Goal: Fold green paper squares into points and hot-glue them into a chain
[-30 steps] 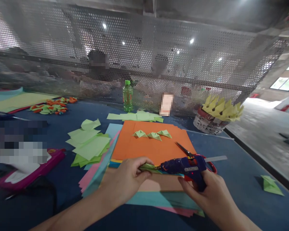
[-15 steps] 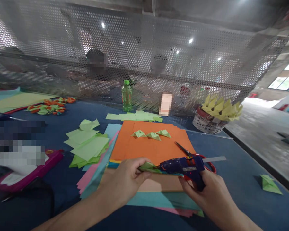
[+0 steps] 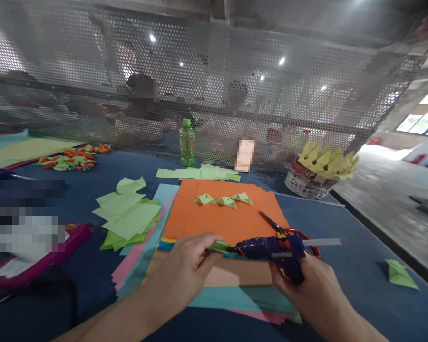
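Observation:
My left hand [image 3: 187, 268] pinches a small folded green paper piece [image 3: 221, 246] just above a stack of coloured paper sheets [image 3: 214, 221]. My right hand [image 3: 314, 294] is wrapped round the grip of a dark blue glue gun [image 3: 271, 249], with its nozzle at the green piece. A glue stick [image 3: 323, 242] pokes out of the gun's back. Three folded green pieces [image 3: 224, 200] lie in a row on the orange top sheet. Red-handled scissors [image 3: 281, 229] lie behind the gun.
Loose green squares [image 3: 128, 216] lie to the left on the blue table [image 3: 356, 266], more green paper [image 3: 199, 173] at the back by a green bottle [image 3: 187, 141]. A basket of yellow folded pieces [image 3: 319, 173] stands back right. A perforated metal screen [image 3: 214, 90] backs the table; people sit behind it.
The glue gun has shifted slightly right and levelled, and my left hand has turned the green piece a little against the nozzle. Nothing else has moved.

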The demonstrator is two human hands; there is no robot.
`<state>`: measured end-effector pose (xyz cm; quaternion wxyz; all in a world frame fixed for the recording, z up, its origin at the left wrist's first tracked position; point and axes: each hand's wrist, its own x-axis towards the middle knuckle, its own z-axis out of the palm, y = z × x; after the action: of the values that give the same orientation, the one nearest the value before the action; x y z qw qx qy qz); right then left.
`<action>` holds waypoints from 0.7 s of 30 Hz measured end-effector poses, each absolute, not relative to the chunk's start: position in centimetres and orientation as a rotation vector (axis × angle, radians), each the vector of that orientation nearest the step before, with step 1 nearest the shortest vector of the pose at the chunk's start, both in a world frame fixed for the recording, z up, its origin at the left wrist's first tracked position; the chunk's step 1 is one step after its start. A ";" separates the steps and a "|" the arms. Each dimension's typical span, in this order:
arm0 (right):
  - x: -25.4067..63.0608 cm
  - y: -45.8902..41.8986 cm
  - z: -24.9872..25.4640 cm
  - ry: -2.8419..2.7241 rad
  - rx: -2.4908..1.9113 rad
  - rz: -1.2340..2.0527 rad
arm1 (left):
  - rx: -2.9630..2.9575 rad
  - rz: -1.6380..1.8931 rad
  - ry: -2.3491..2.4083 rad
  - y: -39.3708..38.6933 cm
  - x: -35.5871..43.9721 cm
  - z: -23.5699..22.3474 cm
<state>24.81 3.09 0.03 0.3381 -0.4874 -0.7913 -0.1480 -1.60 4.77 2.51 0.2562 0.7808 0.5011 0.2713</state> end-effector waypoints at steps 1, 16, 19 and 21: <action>24.8 3.1 0.0 -2.062 -1.267 -0.395 | 2.122 0.749 1.353 4.8 -1.6 2.4; 25.0 3.0 0.1 -2.119 -1.246 -0.389 | 2.140 0.776 1.342 4.8 -1.8 1.8; 25.0 3.1 -0.1 -2.112 -1.243 -0.408 | 2.151 0.804 1.338 4.9 -1.8 1.5; 25.1 3.1 -0.3 -2.113 -1.258 -0.423 | 2.165 0.815 1.339 5.0 -1.9 1.4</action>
<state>25.10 3.12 -0.33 0.3176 -0.4782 -0.8028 -0.1609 -1.85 4.96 1.42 0.2322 0.7880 0.4871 0.2965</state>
